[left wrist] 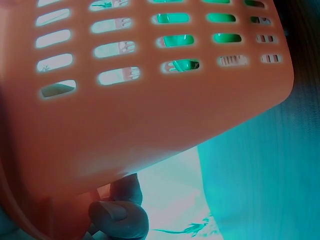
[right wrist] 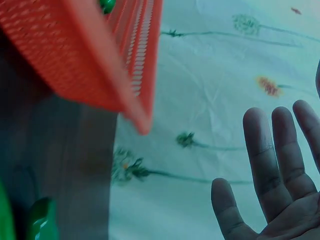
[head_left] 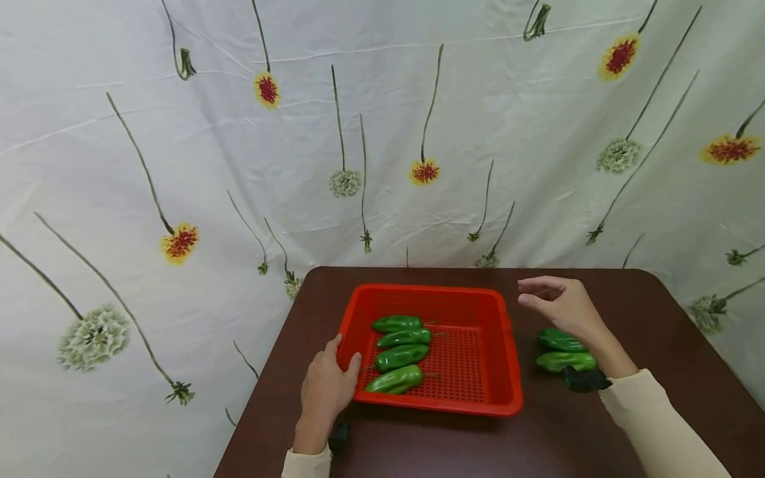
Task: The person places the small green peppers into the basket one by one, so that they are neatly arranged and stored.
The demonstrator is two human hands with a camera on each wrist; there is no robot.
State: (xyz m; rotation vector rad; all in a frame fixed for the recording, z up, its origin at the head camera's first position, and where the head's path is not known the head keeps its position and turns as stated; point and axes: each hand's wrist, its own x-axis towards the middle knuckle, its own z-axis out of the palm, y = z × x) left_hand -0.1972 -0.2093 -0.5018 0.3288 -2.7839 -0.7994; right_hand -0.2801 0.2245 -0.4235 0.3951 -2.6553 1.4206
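Note:
A red plastic basket [head_left: 478,406] stands on the table with several green peppers [head_left: 402,358] lying in a column along its left side. My left hand [head_left: 327,385] grips the basket's left rim, its thumb by the near left corner; the left wrist view shows fingertips [left wrist: 120,218] at the rim beside the slotted wall [left wrist: 125,120]. Raised in the air to the right of the basket, my right hand [head_left: 564,305] holds nothing, its fingers relaxed and spread from the thumb. Below the right wrist, two more green peppers [head_left: 564,362] lie on the table.
The dark brown table [head_left: 418,445] has rounded far corners. Behind it hangs a pale cloth [head_left: 382,133] printed with flowers and stems. A dark band [head_left: 586,380] circles the right wrist.

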